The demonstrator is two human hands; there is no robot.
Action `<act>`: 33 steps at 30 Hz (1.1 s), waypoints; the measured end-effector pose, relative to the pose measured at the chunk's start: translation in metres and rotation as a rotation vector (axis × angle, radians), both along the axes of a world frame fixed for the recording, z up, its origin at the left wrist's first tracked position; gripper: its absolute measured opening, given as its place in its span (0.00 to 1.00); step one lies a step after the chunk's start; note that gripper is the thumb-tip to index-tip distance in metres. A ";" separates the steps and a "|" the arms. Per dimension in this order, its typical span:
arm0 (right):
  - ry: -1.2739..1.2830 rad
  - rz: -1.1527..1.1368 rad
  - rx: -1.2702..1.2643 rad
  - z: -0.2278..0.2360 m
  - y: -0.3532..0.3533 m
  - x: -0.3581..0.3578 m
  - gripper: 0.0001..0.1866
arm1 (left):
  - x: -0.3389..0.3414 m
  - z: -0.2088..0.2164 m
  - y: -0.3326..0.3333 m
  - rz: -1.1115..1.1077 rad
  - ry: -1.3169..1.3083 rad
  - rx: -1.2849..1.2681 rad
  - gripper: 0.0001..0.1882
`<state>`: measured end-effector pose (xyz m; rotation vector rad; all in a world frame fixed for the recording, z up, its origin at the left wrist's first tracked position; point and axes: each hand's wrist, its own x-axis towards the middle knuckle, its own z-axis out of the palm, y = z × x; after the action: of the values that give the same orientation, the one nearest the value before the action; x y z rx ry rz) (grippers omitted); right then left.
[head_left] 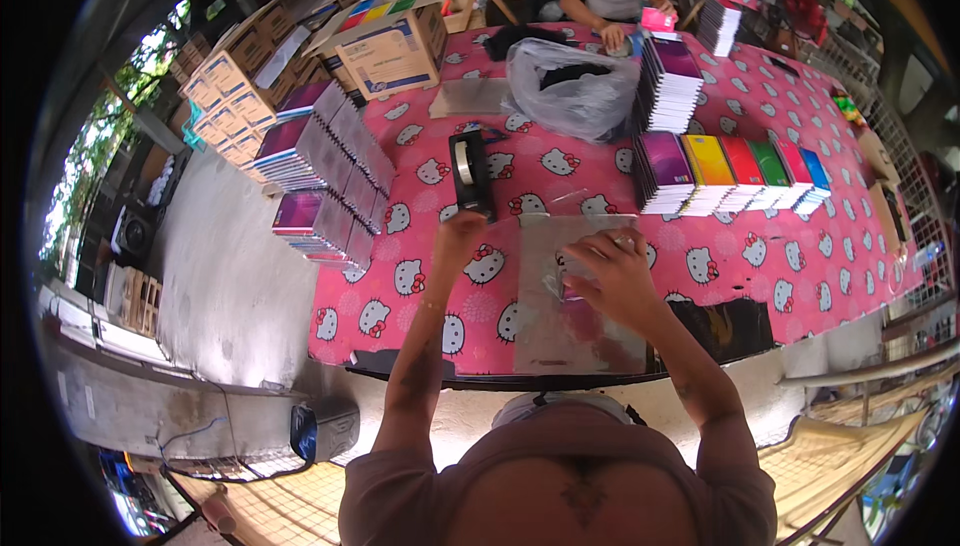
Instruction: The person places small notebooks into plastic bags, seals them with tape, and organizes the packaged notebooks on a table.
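So the big pink cartoon-cat tablecloth (800,246) covers the whole table, with spiral notebooks stacked all over it: a long leaning stack (340,161) on the left and a fanned row in purple, yellow, red, green and blue (730,176) on the right. Right at the near edge lies a clear-wrapped flat bundle (575,296) — looks like a pack of notebooks in plastic film. Seems like the taping step: the left hand (458,236) is up at the black tape dispenser (470,174), fingers curled at its near end, though I can't tell if it's actually pinching tape. The right hand (612,271) sits on the bundle, fingers bunched around a crinkled fold of film (565,276), holding it down. My guess for the next move — a strip over that fold, and the fold has to stay pinned tight.
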<state>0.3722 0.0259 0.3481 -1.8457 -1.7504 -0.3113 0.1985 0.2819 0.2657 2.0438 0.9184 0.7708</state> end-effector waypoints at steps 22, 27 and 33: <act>0.130 0.266 -0.022 -0.076 -0.022 0.060 0.27 | 0.087 0.053 -0.078 -0.792 -0.091 0.534 0.09; 0.322 0.303 0.019 -0.094 -0.022 0.055 0.26 | 0.092 0.030 -0.094 -0.602 -0.001 0.523 0.32; 1.125 0.280 0.058 -0.098 0.000 0.069 0.25 | 0.080 0.010 -0.098 -0.494 -0.270 -0.722 0.38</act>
<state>0.4410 0.0255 0.2500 -1.2516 -1.1119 0.6648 0.2783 0.1838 0.2755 1.3884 0.4123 0.3508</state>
